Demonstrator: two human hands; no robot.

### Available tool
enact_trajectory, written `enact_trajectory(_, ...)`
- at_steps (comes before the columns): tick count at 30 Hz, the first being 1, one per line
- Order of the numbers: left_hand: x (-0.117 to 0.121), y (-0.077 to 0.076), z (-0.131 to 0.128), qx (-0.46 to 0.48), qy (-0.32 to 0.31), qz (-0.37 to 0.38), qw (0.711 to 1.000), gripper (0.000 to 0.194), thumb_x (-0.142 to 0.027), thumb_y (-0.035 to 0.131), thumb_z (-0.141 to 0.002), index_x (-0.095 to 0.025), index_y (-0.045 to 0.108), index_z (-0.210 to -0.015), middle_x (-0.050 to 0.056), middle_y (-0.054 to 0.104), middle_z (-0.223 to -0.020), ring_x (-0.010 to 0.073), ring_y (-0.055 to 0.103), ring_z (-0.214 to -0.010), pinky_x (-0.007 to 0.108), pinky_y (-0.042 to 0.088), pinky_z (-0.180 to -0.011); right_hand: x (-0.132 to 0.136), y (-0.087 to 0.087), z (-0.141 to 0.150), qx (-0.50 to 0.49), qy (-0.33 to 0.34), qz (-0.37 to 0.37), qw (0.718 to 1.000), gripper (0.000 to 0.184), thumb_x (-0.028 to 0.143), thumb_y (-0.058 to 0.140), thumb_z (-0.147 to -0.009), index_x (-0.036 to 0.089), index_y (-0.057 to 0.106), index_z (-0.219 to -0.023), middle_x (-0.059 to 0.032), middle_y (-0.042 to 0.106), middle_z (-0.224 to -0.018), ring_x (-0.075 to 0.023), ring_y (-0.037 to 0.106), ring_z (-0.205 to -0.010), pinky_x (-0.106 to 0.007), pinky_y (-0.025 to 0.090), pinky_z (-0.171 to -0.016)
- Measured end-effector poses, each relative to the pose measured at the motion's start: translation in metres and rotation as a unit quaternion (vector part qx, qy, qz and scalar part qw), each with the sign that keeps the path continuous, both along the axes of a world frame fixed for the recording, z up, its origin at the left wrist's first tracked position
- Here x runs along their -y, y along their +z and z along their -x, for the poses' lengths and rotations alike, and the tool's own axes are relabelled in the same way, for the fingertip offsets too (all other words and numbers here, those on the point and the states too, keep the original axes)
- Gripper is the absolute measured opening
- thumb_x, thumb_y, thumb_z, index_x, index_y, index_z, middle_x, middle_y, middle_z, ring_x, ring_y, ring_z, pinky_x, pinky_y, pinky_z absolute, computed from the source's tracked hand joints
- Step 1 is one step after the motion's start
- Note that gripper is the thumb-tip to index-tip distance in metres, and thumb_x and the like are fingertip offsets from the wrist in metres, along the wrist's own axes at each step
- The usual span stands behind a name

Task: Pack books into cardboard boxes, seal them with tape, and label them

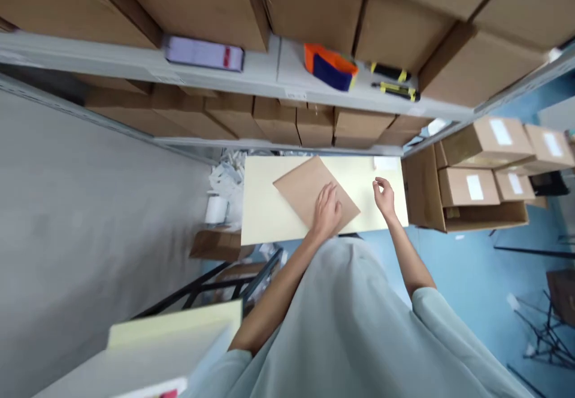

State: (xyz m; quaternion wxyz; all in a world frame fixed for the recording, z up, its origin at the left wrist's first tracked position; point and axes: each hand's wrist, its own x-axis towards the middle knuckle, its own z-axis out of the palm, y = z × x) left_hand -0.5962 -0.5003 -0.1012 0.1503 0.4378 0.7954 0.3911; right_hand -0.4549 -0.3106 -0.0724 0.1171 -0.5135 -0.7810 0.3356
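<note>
shirt (350, 326): pale blue-green, loose, filling the bottom middle of the view, up close to the surface's near edge
surface (265, 218): long, narrow, pale yellow, in front of the person
brown sheet (299, 185): flat, on the middle of the surface, turned diagonally to its edges, one corner near the far edge
left hand (327, 209): resting on the brown sheet, fingers extended and slightly spread, grasping nothing visible
right hand (384, 197): above the right part of the surface, apart from the sheet; fingers curled toward the thumb in a narrow loop, too small to tell whether the tips meet or pinch something
white label (385, 163): at the far edge, just beyond the right hand
upper shelf (265, 68): grey, carrying large brown boxes, a pale purple box (204, 53), an orange and dark blue band (330, 68) and black-and-yellow tools (395, 89)
lower shelf (269, 144): a row of brown boxes
open carton (422, 194): right of the surface, with smaller labelled boxes (467, 188)
white scraps (227, 173): heaped left of the surface, behind a white cylinder (217, 209)
wall (90, 206): plain grey, on the left
floor (471, 278): light blue, on the right
second table (175, 326): pale, lower left, beside a black frame (202, 284)
</note>
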Motion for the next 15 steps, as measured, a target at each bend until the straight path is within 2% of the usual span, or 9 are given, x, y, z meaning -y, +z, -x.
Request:
enact_trajectory(4, -0.018, -0.016, -0.036, -0.013, -0.023, 0.054, 0.998, 0.05, -0.026, 0.046, -0.107, -0.015, 0.053, -0.155, 0.019, 0.051, -0.168, 0.0325, 0.039, -0.164, 0.056, 0.036, -0.135, 0.025, -0.052, -0.068, 0.015, -0.049, 0.14, 0.989, 0.057, 0.052, 0.037, -0.108, 0.011, 0.066, -0.134, -0.0241, 0.073, -0.138, -0.0295, 0.071, -0.125, -0.045, 0.056, -0.11)
enact_trajectory(7, -0.029, -0.026, -0.053, -0.034, -0.017, 0.085, 0.996, 0.048, -0.033, 0.04, -0.112, -0.017, 0.054, -0.154, 0.018, 0.047, -0.172, 0.031, 0.032, -0.167, 0.056, 0.033, -0.136, 0.037, -0.075, -0.098, 0.024, -0.024, 0.225, 0.974, 0.06, 0.055, 0.034, -0.11, 0.012, 0.066, -0.137, -0.0221, 0.074, -0.139, -0.0287, 0.071, -0.127, -0.043, 0.057, -0.109)
enact_trajectory(11, -0.04, -0.04, -0.07, -0.067, 0.004, 0.12, 0.991, 0.05, -0.037, 0.036, -0.114, -0.014, 0.052, -0.156, 0.02, 0.043, -0.174, 0.0296, 0.026, -0.17, 0.054, 0.03, -0.137, 0.041, -0.095, -0.114, 0.019, 0.023, 0.304, 0.952, 0.061, 0.057, 0.033, -0.112, 0.015, 0.064, -0.144, -0.0181, 0.069, -0.149, -0.0265, 0.067, -0.136, -0.042, 0.053, -0.117)
enact_trajectory(15, -0.05, -0.053, -0.084, -0.08, 0.044, 0.131, 0.987, 0.057, -0.041, 0.032, -0.115, -0.01, 0.046, -0.161, 0.023, 0.04, -0.175, 0.0304, 0.021, -0.171, 0.058, 0.023, -0.139, 0.034, -0.112, -0.108, -0.025, 0.064, 0.372, 0.926, 0.066, 0.064, 0.04, -0.11, 0.019, 0.062, -0.153, -0.0144, 0.062, -0.161, -0.027, 0.06, -0.148, -0.045, 0.045, -0.127)
